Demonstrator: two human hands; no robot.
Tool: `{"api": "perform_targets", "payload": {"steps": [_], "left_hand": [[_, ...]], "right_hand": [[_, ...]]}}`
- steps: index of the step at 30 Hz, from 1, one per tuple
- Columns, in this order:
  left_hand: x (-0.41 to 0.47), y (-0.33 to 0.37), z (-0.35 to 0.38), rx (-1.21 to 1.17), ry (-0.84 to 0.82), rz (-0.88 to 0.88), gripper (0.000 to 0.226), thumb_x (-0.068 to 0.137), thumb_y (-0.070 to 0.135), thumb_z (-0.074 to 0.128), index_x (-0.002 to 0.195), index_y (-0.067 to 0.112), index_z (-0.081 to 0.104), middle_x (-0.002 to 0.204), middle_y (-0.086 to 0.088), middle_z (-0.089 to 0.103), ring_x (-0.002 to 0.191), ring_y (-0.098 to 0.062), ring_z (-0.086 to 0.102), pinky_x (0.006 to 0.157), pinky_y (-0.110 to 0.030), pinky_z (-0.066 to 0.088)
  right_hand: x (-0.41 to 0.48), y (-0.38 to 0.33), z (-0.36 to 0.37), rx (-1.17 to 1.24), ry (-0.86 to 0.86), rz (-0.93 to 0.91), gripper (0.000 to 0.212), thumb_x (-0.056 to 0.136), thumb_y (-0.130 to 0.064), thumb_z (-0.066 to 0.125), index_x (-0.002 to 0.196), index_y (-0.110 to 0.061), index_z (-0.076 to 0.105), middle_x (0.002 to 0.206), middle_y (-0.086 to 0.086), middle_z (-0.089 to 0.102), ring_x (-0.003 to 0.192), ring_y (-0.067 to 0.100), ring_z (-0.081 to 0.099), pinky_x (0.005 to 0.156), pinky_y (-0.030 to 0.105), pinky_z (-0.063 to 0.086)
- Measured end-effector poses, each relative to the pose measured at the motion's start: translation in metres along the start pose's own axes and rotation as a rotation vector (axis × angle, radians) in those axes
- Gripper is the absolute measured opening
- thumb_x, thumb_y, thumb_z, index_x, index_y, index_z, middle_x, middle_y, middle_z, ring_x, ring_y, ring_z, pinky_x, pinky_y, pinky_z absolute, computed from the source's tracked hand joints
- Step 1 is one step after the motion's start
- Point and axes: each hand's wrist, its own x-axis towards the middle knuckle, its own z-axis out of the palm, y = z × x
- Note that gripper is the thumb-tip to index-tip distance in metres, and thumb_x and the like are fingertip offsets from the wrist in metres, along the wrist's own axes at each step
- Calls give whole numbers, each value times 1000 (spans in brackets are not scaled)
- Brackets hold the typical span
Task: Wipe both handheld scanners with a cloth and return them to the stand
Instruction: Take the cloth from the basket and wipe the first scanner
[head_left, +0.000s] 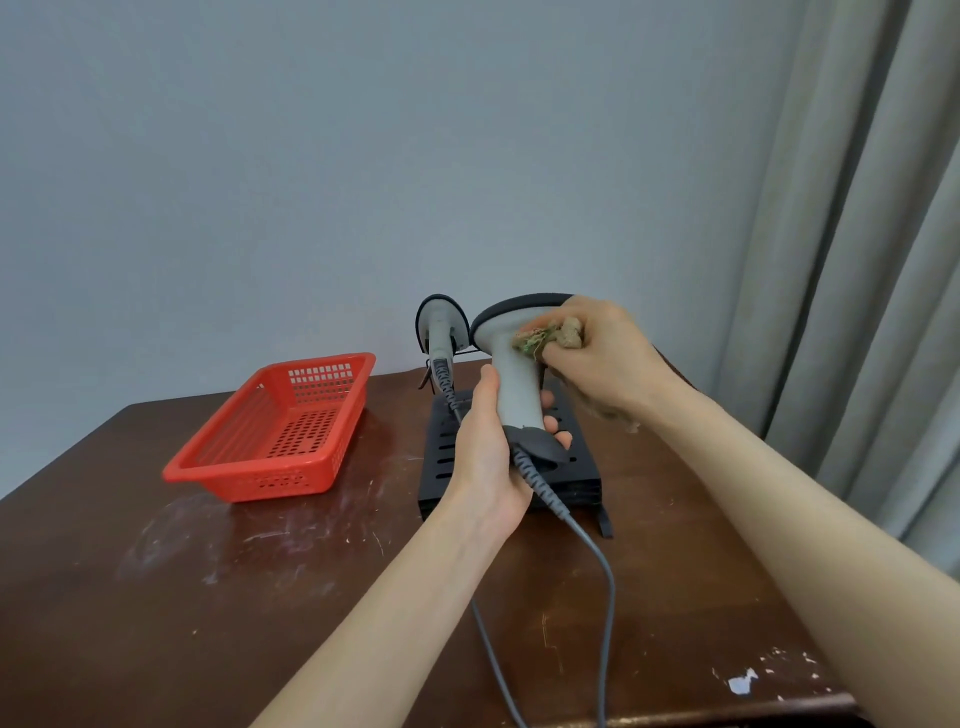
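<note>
Midway: L hand (483, 447) fingers (561, 440) wrapped round handle of 1st scanner (514, 384), held above stand (447, 457); R hand (608, 358) pinches cloth (553, 335) against its head. 2nd scanner (440, 332) docked at stand rear; wiped or not, unclear.

Materials and finish as observed

Scanner (514, 374): smooth matt grey plastic. Cloth (550, 335): coarse, frayed tan fabric. Basket (280, 431): glossy red perforated plastic. Stand (576, 467): matt black. Table (260, 597): dark wood, scuffed, chipped at its right front edge.

Your right hand (602, 358) buries most of the cloth (550, 335) and part of the held scanner (514, 384); cables (613, 592) leave the frame's bottom edge.
</note>
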Motion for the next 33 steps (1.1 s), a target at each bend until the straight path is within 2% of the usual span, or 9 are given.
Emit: {"api": "perform_targets", "payload": {"steps": [5,7,10,14,23,25,28,31,33], "left_hand": [[0,4,0,16,42,29,35,94,44,51,90,12,63,71,-6,64,53,-16,53,45,-24,50],[1,6,-1,41,63,45,34,95,43,50,93,11,62,79,-8,65,57,-17,55,45,-24,50],[2,6,-3,62,60,58,36,96,42,47,98,9,61,87,-10,66,57,-17,58,46,-24,51],[3,3,-6,34,60,36,37,97,41,45,98,7,60,85,-10,70,57,-16,63,47,-25,52],[5,-1,-6,109,54,123,33,99,39,42,95,12,61,80,-8,71,56,-17,63,46,-26,51],[6,-2,-5,133,63,149,33,99,38,42,93,11,61,78,-8,70,54,-17,62,45,-26,51],[8,-3,-5,164,68,160,33,99,37,43,95,10,62,75,-8,69,51,-17,62,45,-27,50],[10,-3,-6,163,56,172,35,100,36,42,94,9,63,67,-7,69,48,-18,60,45,-27,51],[11,-4,-5,180,57,184,36,100,36,41,94,8,63,65,-7,69,48,-18,61,44,-26,51]], "right_hand": [[-7,-1,-6,50,-187,9,19,79,-7,58,81,-16,75,79,-13,68,71,0,62,70,22,50],[-7,1,-8,108,-62,13,16,78,-7,57,80,-10,73,80,-8,71,74,3,64,71,25,52],[-6,3,-14,137,162,12,24,78,-7,57,79,-27,69,80,-6,70,80,14,64,71,28,50],[-7,6,-10,42,99,10,19,78,-7,56,85,-17,71,86,1,70,84,19,63,77,36,53],[-3,7,-1,-58,100,7,33,85,-8,50,100,-28,71,93,-9,60,92,16,59,81,35,50],[-1,7,0,-121,53,-7,35,86,-9,47,102,-29,70,96,-11,58,90,15,58,79,36,50],[-7,1,-3,-141,-110,-54,31,83,-9,52,95,-28,74,87,-18,58,79,2,56,71,25,46],[-14,-4,-7,-72,-275,-34,17,79,-12,61,80,-22,75,79,-8,67,72,0,61,75,27,50],[-12,-2,-8,-93,-231,-35,18,79,-14,61,80,-25,75,77,-12,65,72,0,60,73,27,49]]}}
